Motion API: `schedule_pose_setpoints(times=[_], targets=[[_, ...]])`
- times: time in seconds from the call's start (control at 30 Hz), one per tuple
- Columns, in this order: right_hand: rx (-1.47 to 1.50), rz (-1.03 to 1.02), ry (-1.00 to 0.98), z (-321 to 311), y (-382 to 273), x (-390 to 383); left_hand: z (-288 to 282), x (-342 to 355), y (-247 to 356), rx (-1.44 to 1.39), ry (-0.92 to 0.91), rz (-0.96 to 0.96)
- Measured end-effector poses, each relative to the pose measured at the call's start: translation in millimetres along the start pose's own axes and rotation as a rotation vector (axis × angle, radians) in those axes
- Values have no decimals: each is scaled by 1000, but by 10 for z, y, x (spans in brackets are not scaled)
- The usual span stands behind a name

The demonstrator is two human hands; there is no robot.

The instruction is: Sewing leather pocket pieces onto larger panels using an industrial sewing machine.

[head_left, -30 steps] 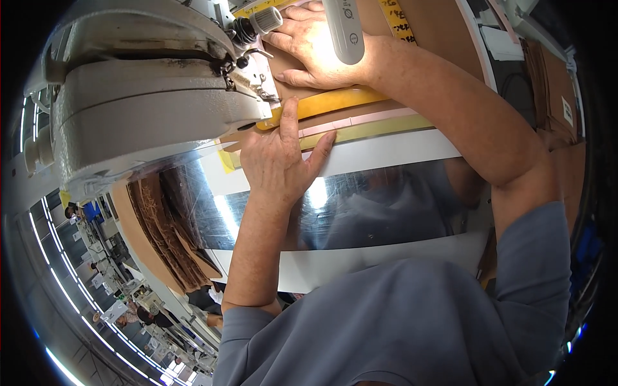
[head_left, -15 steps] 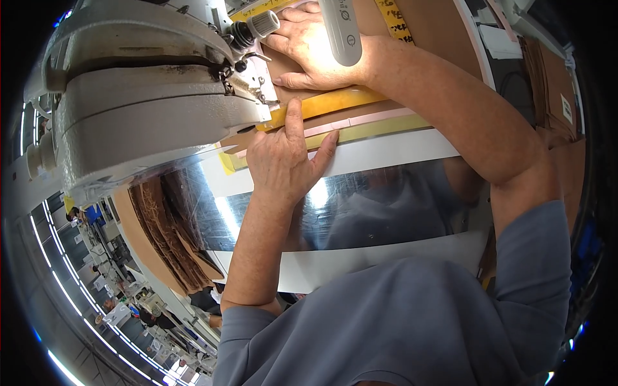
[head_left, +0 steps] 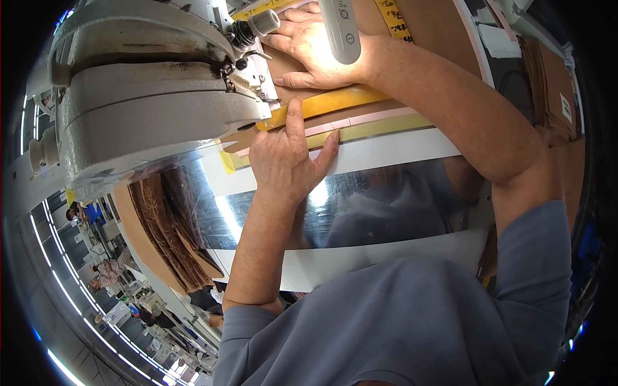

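A brown sheet point(head_left: 441, 29) lies beside the needle area of a sewing machine point(head_left: 148, 125). My right hand point(head_left: 315, 48) rests flat on the sheet, fingers spread, partly behind a white lamp point(head_left: 340, 32) that lights it brightly. My left hand point(head_left: 281, 161) is nearer to me, its index finger stretched onto a yellow strip point(head_left: 341, 100) that runs up to the machine. Its thumb reaches to a pink strip point(head_left: 360, 120) and a yellow-green strip point(head_left: 386, 127); the other fingers are mostly hidden. Neither hand grips anything that I can see.
Shiny metal plate point(head_left: 380, 206) covers the near part of the white table point(head_left: 360, 262). Folded brown pieces point(head_left: 170, 231) hang at the left, more brown pieces point(head_left: 547, 90) at the right. Another yellow strip with dark marks point(head_left: 393, 19) crosses the sheet. Workbenches stretch away at lower left.
Both hands keep their places on the sheet and strips. Far off at lower left, a person in patterned clothing has come into view among the benches.
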State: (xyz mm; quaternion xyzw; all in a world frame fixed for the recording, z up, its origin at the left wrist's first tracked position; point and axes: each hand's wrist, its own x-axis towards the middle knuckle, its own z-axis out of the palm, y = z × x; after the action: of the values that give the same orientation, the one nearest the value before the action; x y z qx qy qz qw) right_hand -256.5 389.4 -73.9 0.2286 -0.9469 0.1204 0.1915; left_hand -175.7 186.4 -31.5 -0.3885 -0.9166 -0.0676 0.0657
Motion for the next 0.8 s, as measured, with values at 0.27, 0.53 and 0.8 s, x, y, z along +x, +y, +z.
schedule_pose_setpoints(times=[0.27, 0.53, 0.8], targets=[[26, -6, -60, -50, -47, -78, -61, -76, 44, 63, 38, 7], [89, -58, -53, -17, -56, -135, 9, -223, 36, -48, 103, 73], [164, -80, 76, -105, -138, -247, -112, -331, 163, 6, 17, 7]])
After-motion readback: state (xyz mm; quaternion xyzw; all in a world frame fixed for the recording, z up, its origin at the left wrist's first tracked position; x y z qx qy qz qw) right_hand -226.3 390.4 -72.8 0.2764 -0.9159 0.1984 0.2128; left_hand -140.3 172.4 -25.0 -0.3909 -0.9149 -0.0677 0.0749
